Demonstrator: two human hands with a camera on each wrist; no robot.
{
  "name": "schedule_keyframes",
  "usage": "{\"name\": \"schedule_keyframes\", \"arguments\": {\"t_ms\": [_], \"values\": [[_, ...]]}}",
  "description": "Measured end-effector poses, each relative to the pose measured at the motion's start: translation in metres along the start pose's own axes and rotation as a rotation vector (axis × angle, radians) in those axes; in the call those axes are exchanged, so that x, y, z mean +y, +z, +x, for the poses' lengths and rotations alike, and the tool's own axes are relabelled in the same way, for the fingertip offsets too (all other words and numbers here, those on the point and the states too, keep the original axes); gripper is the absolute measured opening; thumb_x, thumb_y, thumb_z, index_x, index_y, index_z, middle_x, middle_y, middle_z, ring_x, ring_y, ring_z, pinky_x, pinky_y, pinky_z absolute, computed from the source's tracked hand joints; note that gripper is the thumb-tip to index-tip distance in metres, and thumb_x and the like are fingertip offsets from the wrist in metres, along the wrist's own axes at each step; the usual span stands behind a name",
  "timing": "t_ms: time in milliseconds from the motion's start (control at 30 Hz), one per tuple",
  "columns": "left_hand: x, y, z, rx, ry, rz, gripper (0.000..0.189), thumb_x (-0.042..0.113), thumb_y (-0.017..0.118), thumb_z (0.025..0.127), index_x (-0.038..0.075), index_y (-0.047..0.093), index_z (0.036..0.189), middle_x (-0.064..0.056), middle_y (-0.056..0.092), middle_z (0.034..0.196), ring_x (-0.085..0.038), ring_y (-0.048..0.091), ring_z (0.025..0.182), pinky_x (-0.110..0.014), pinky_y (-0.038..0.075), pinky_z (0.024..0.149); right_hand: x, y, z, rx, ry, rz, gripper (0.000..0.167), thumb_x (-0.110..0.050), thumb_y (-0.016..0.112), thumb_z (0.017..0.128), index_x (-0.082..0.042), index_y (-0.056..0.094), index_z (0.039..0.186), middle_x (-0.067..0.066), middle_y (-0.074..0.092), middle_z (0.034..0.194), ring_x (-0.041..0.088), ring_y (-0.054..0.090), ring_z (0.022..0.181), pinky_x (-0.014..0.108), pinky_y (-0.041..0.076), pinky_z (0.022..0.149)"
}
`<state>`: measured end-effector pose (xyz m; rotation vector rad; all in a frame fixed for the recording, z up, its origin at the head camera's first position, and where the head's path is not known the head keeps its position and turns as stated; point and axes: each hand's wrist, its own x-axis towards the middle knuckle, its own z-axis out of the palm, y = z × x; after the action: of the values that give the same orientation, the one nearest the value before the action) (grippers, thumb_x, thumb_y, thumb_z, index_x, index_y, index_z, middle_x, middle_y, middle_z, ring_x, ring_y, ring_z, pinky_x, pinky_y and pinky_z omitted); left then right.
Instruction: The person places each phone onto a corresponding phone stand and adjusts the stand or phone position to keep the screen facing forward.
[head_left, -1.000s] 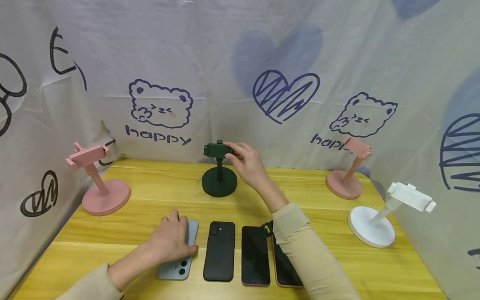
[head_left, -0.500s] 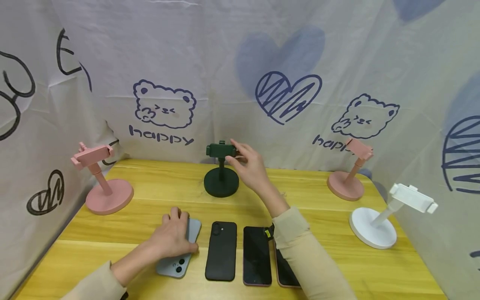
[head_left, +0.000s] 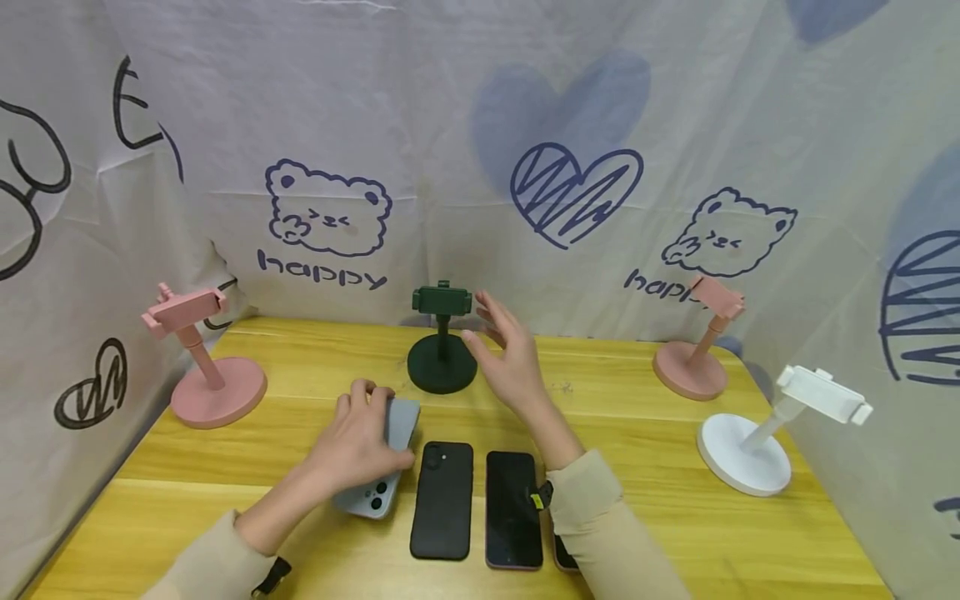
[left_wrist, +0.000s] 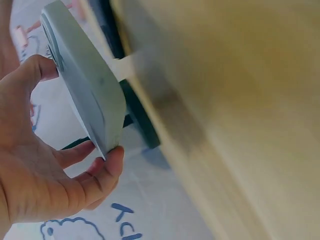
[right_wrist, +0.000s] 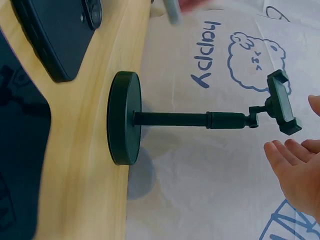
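My left hand grips a light blue smartphone by its edges, thumb on one side and fingers on the other. In the left wrist view the phone is lifted off the table, its back towards the palm. Beside the dark green phone stand is my right hand, its fingers spread and apart from the clamp. The right wrist view shows the stand's clamp with fingertips just short of it. Lying flat near me are a black phone and a dark-screened phone.
Another phone lies mostly under my right sleeve. A pink stand is at the left, another pink stand at the back right. A white stand stands at the right edge. Printed cloth hangs behind the wooden table.
My left hand has raised the light blue phone and carried it forward towards the green stand. The right hand has let go of the stand's clamp and drawn slightly right.
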<state>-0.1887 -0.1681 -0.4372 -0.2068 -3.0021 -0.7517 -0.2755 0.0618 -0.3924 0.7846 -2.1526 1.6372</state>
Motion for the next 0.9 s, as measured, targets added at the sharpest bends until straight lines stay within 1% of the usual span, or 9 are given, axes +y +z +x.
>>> {"name": "schedule_keyframes", "arguments": {"t_ms": [167,300,367,467,567,667,767,900], "values": [[0.017,-0.005,0.009,0.087,0.054,-0.012,0.091,0.039,0.087,0.071,0.0,0.048,0.144,-0.023,0.037,0.144,-0.038,0.046,0.111,-0.046,0.055,0.074,-0.003,-0.001,-0.014,0.013,0.046,0.053,0.059,-0.013,0.069,0.102,-0.005,0.046,0.156,0.014,0.05,0.156,0.033,0.055,0.137,0.042,0.05,0.109],[0.034,-0.007,0.014,0.152,0.11,-0.01,0.095,0.041,0.088,0.069,0.002,0.048,0.146,-0.021,0.037,0.147,-0.038,0.047,0.115,-0.046,0.057,0.073,-0.004,-0.001,-0.025,0.009,0.11,0.103,0.056,-0.011,0.068,0.102,-0.005,0.048,0.154,0.017,0.052,0.154,0.035,0.057,0.135,0.041,0.051,0.108],[0.041,-0.008,0.017,0.18,0.153,-0.011,0.097,0.042,0.089,0.068,0.003,0.048,0.146,-0.02,0.036,0.147,-0.038,0.046,0.117,-0.046,0.059,0.074,-0.005,-0.002,-0.03,0.002,0.15,0.119,0.055,-0.011,0.068,0.102,-0.005,0.05,0.154,0.016,0.053,0.153,0.034,0.059,0.133,0.041,0.052,0.107],[0.051,-0.008,0.021,0.224,0.234,0.0,0.096,0.04,0.089,0.067,0.005,0.048,0.147,-0.02,0.036,0.148,-0.038,0.045,0.12,-0.046,0.06,0.073,-0.007,-0.004,-0.035,-0.011,0.211,0.13,0.051,-0.013,0.068,0.102,-0.005,0.054,0.15,0.015,0.057,0.149,0.033,0.061,0.131,0.04,0.053,0.105],[0.057,-0.006,0.027,0.284,0.327,0.032,0.096,0.039,0.089,0.066,0.006,0.048,0.146,-0.021,0.037,0.148,-0.039,0.045,0.123,-0.046,0.062,0.073,-0.008,-0.006,-0.04,-0.023,0.268,0.127,0.045,-0.015,0.068,0.103,-0.003,0.059,0.145,0.015,0.063,0.143,0.031,0.065,0.126,0.04,0.055,0.103],[0.062,-0.004,0.033,0.353,0.407,0.077,0.095,0.038,0.089,0.066,0.005,0.049,0.145,-0.022,0.039,0.146,-0.04,0.046,0.122,-0.045,0.063,0.072,-0.008,-0.01,-0.043,-0.034,0.302,0.114,0.041,-0.018,0.069,0.102,-0.004,0.064,0.14,0.014,0.066,0.138,0.03,0.067,0.121,0.041,0.057,0.1],[0.066,-0.004,0.037,0.418,0.465,0.112,0.092,0.037,0.089,0.066,0.003,0.051,0.143,-0.022,0.039,0.145,-0.041,0.047,0.12,-0.044,0.063,0.069,-0.009,-0.014,-0.044,-0.043,0.32,0.113,0.04,-0.019,0.071,0.101,-0.004,0.066,0.138,0.015,0.069,0.132,0.03,0.069,0.117,0.042,0.058,0.098],[0.07,-0.001,0.041,0.491,0.519,0.16,0.087,0.036,0.087,0.068,0.003,0.052,0.141,-0.022,0.04,0.143,-0.04,0.048,0.115,-0.042,0.063,0.067,-0.01,-0.018,-0.045,-0.039,0.347,0.137,0.039,-0.019,0.072,0.1,-0.003,0.067,0.135,0.016,0.07,0.126,0.031,0.07,0.113,0.043,0.059,0.096]]}}
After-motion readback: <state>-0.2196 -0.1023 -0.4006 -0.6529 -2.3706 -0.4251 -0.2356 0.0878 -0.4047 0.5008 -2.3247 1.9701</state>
